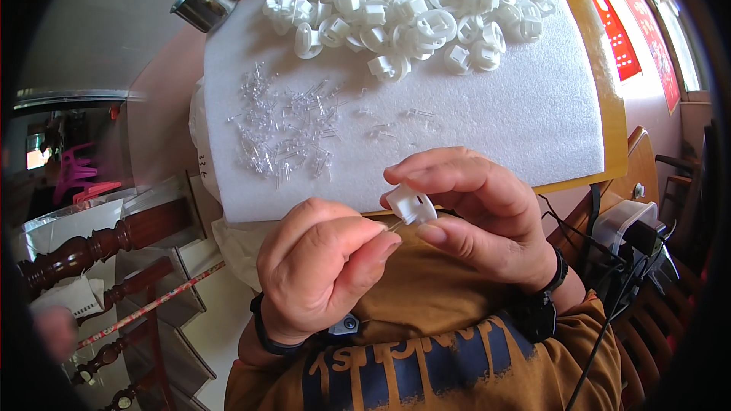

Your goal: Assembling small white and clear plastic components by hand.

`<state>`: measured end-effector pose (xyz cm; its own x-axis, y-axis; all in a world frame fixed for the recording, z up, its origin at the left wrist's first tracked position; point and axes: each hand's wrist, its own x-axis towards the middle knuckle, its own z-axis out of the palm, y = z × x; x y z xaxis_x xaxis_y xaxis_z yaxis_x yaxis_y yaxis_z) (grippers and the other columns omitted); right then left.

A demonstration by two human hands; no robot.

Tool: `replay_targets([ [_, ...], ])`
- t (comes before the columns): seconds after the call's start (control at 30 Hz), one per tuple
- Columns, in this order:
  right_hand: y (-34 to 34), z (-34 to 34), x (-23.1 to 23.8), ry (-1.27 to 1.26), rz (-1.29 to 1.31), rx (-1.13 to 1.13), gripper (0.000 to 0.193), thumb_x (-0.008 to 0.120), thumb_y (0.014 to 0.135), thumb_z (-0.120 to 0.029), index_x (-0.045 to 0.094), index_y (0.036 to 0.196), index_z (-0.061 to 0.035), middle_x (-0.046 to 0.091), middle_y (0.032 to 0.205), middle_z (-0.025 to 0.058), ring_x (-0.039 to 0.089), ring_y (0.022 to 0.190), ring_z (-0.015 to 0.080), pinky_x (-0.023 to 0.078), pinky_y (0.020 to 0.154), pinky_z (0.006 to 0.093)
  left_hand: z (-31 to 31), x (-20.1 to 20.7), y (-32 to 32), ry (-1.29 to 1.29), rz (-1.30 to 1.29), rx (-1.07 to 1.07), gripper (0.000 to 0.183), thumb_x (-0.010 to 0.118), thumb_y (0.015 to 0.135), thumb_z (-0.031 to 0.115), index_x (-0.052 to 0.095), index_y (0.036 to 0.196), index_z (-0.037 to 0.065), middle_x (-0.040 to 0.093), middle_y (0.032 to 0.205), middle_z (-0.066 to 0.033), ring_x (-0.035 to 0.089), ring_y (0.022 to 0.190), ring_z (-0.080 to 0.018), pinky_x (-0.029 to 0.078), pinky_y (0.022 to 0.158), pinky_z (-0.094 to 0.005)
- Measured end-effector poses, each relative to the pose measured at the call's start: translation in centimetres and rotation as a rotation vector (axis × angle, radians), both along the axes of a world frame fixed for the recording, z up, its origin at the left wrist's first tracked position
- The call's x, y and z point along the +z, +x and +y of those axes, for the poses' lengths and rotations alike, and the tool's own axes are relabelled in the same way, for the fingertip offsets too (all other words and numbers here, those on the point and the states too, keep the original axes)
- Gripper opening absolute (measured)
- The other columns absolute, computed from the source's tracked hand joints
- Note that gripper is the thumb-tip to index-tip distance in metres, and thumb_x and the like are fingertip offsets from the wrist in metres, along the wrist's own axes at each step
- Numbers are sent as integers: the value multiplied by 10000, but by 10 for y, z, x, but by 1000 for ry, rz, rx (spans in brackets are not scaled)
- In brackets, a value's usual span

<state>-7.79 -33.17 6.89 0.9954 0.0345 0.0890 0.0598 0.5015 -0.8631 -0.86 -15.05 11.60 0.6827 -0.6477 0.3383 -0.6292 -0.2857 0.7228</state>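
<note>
My right hand (487,213) holds a small white plastic housing (411,205) between thumb and fingers, its boxy side turned toward my left hand. My left hand (324,262) is closed in a pinch at the housing's lower left. Thin wire-like legs (394,225) stick out of that pinch toward the housing; the rest of this small part is hidden by my fingertips. Beyond my left hand, many clear two-legged parts (285,125), which look like LEDs, lie loose on a white foam sheet (525,122). A few clear parts (383,132) lie apart from them.
A large heap of white plastic housings (415,11) covers the far part of the sheet. A metal cup (204,0) stands at the far left corner. The wooden table edge (613,137) shows on the right, with cables and a clear plastic box (624,221) beside it.
</note>
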Motion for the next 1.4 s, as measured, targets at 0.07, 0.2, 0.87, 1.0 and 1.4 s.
replay_targets([
  [0.07,2,-1,-1,-197,-111,-56,349,647,838,30,564,1177,11,571,1212,145,561,1114,217,499,883,309,-1,-1,1,5,3,-5,191,758,736,11,624,872,18,594,705,-87,559,573,-187,449,497,-281],
  [0.2,5,-5,3,-361,-200,-47,356,663,824,27,571,1168,9,589,1187,146,566,1107,226,506,850,305,-3,-5,2,-16,10,-25,188,753,738,7,622,872,16,590,712,-86,553,559,-176,437,482,-267],
  [0.87,9,-11,6,-421,-236,-89,343,752,742,-18,649,1068,7,647,1042,162,626,975,262,508,784,326,-5,5,-2,105,-38,-25,164,678,735,-43,599,867,13,555,746,-98,563,622,-234,465,549,-326],
  [1.0,10,-14,5,-437,-244,-96,360,754,743,-25,642,1083,4,649,1040,157,626,967,261,509,777,325,-8,2,0,107,-33,-30,166,685,740,-34,597,873,12,558,761,-104,563,629,-235,464,554,-333],
  [1.4,1,-109,17,-1371,71,-958,305,733,747,-4,650,1039,-37,640,1033,96,638,893,211,513,726,298,5,-9,6,135,172,3,196,678,790,-3,616,976,8,602,843,-86,525,599,-132,445,542,-253],
])
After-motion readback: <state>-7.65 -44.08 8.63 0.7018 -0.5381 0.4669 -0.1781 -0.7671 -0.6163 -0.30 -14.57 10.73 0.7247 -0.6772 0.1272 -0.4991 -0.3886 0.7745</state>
